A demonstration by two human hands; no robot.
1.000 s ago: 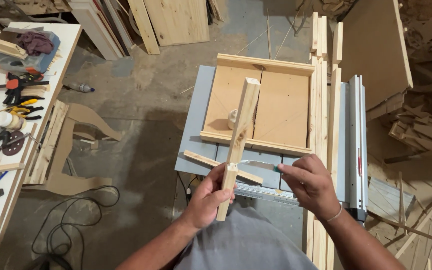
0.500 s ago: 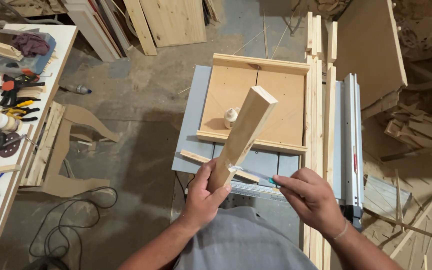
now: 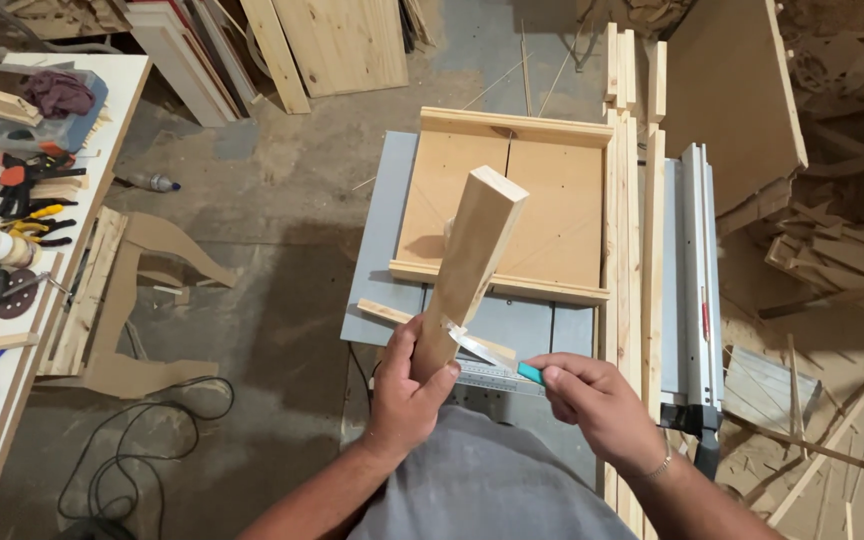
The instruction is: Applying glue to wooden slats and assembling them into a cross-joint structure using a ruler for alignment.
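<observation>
Two hands (image 3: 407, 395), one wood block (image 3: 472, 265)

a dusty grey concrete floor (image 3: 282, 180) spreads under everything, with a black cable (image 3: 142, 440) coiled on it and a cut curved board (image 3: 142, 300) lying flat. pine boards (image 3: 342, 40) lean along the far side. a white desk (image 3: 12, 420) crowded with clamps and pliers runs down the left edge. offcuts and splinters (image 3: 832, 250) pile up on the right. the light is even and dim.
</observation>
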